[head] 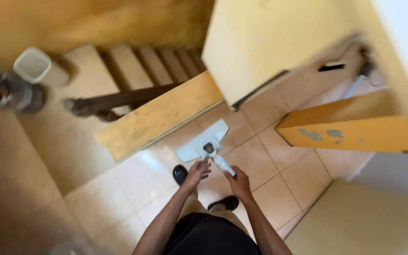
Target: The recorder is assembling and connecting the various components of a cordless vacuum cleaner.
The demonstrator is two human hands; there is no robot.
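Looking down from my head, I stand on the tiled landing (279, 189) at the top of a stairwell, working on a white vacuum floor head (203, 143) that lies flat on the tiles just in front of my feet. My right hand (240, 183) is closed round the short pale tube (223, 164) that rises from the floor head's neck. My left hand (197, 173) hovers at the neck itself, fingers loosely curled and touching the joint; I cannot tell whether they grip it or only steady it. I judge that I am seating or freeing the tube at that joint, so the next move calls for a firm hold on the tube and a steady push or twist along its line while the other hand keeps the head from sliding on the smooth tile.

Room is tight. To the left and far, a yellow ledge (159, 115) marks the edge of the landing, and beyond it the stairs (138, 63) drop away past a dark handrail (119, 101). A grey vacuum body (10, 92) with a pale bin sits well apart at far left. On the right a yellow panel (355, 132) juts in, and another wand (357, 82) leans far right. The open tiles lie between those two edges.
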